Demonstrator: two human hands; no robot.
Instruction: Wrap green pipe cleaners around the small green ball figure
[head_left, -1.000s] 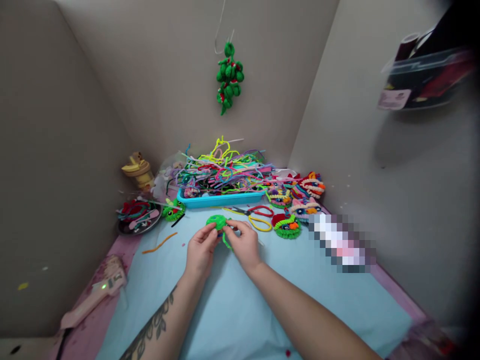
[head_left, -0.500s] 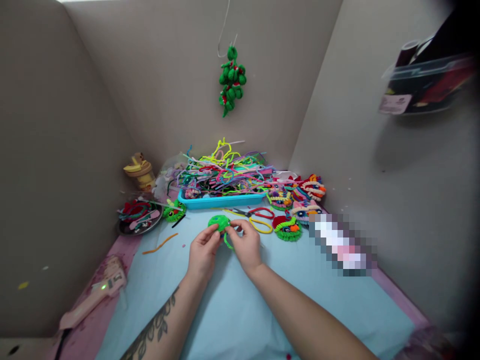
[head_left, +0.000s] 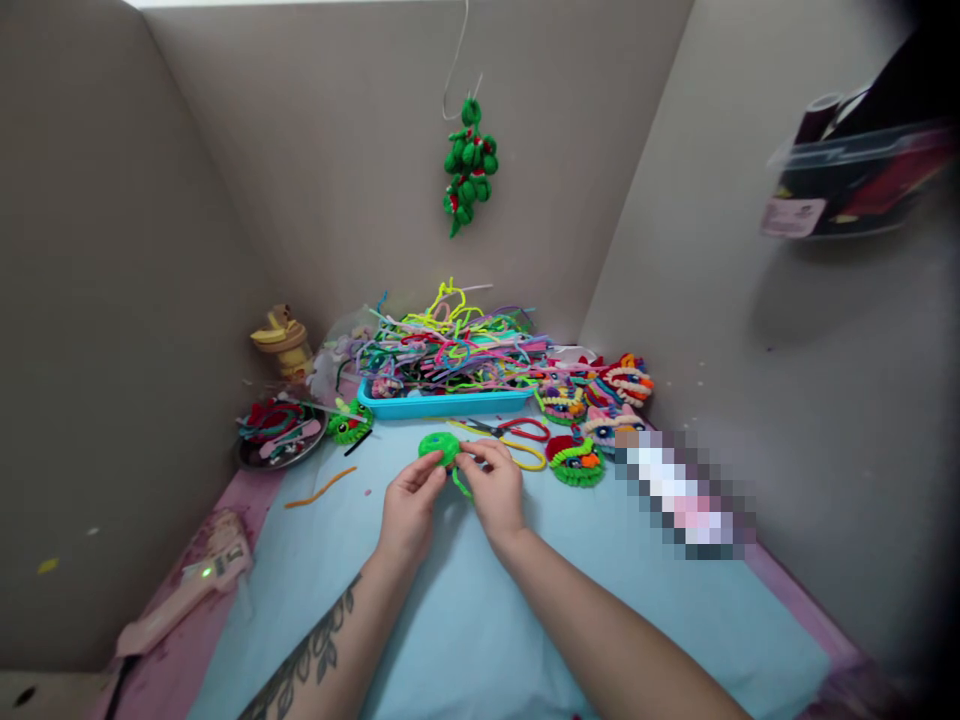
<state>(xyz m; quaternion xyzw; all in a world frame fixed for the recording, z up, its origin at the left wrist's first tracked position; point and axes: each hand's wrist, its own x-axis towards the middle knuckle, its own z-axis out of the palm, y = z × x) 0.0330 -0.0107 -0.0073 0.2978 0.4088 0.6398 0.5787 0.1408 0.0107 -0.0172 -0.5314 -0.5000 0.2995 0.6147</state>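
A round coil of fuzzy green stem [head_left: 438, 446] is held near the middle of the light blue tabletop [head_left: 472, 640]; whether it touches the surface cannot be told. Its near left edge is pinched by the fingers of the left hand [head_left: 407, 508], and its right side is gripped by those of the right hand [head_left: 496, 493], so that the two hands are brought close together. From beneath the coil a green tail [head_left: 463, 486] is let down between the hands.

Just beyond the right hand, scissors [head_left: 496, 431] with one red and one yellow handle are laid with the handles spread. To their right a green and red fuzzy piece [head_left: 576, 464] is placed. Behind, a blue tray [head_left: 446, 404] is heaped with coloured stems [head_left: 454, 350]. To the left, an orange stem [head_left: 322, 487] and a short black strip [head_left: 358, 442] are seen, well apart from the hands.
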